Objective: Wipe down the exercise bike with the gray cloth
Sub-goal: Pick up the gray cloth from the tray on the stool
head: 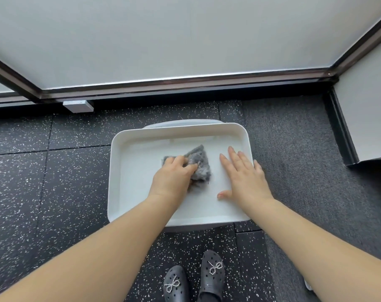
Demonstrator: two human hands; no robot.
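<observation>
My left hand (pixel 174 177) has its grip closed on the gray cloth (pixel 197 163), which lies bunched in the middle of the white tub (pixel 119 171) on the speckled floor (pixel 54 192). My right hand (pixel 244 177) lies flat and open inside the tub, just beside the cloth.

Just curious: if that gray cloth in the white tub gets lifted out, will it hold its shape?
Probably not. The gray cloth lies crumpled and fuzzy under the left hand, so it likely droops. It also looks light. Whether it is wet I cannot tell.
</observation>
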